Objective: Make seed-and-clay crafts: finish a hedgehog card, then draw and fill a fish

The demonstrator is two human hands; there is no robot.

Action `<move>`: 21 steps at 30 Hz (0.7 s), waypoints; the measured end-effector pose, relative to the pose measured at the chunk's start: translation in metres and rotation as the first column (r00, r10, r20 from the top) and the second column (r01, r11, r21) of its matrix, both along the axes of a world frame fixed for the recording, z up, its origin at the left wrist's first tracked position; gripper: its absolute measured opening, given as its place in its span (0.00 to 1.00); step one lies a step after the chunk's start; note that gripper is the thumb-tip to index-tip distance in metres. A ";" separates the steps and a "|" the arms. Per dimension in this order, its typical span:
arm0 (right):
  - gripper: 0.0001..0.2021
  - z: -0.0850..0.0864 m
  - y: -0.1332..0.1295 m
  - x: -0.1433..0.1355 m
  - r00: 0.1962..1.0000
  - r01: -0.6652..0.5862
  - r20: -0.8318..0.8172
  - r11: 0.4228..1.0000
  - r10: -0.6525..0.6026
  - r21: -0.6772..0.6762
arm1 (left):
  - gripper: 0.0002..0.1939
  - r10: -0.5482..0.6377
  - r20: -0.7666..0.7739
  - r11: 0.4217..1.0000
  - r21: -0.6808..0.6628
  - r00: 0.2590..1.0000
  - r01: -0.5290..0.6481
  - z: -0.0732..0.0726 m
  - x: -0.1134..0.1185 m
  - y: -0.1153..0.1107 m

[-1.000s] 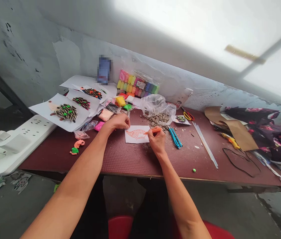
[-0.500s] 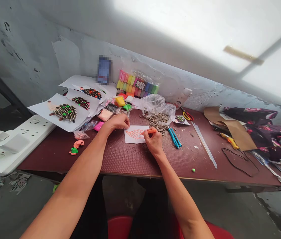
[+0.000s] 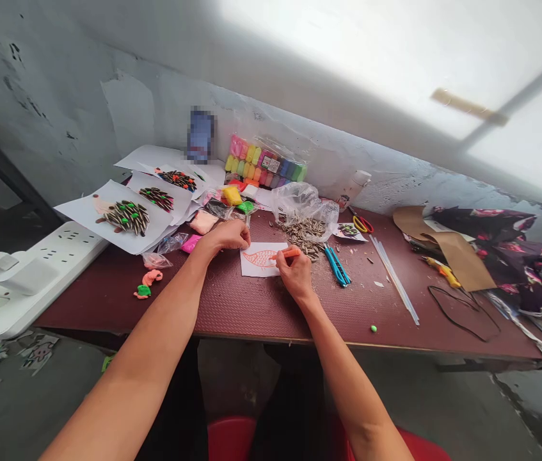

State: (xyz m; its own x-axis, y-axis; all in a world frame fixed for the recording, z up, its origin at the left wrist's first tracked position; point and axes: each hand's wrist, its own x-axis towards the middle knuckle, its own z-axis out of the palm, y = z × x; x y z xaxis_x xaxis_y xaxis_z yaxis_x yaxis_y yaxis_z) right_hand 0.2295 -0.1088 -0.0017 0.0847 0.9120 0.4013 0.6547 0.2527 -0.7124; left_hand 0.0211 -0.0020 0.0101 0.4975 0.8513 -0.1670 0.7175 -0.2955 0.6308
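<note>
A small white paper with an orange line drawing on it lies on the dark red table. My right hand is closed round an orange marker, its tip at the right part of the drawing. My left hand rests at the paper's upper left corner with its fingers bent together; what they hold, if anything, is hidden. Behind the paper, striped seeds lie in a heap by a clear plastic bag.
A blue cutter, scissors, clear sticks and a yellow glue gun lie to the right. Seed-covered pictures, coloured clay packs and a white power strip are behind and left.
My right hand and the orange marker have shifted very slightly left over the drawing. My left hand stays at the paper's corner.
</note>
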 end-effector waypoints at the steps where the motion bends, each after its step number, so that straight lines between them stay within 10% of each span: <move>1: 0.13 0.000 0.000 0.000 1.000 0.006 0.001 1.000 -0.006 0.003 | 0.15 -0.001 -0.001 1.000 -0.002 1.000 0.001 0.000 0.000 0.000; 21: 0.13 0.001 -0.001 -0.001 1.000 -0.005 -0.010 1.000 0.005 -0.018 | 0.15 -0.004 0.022 1.000 -0.008 1.000 0.004 0.003 -0.001 -0.002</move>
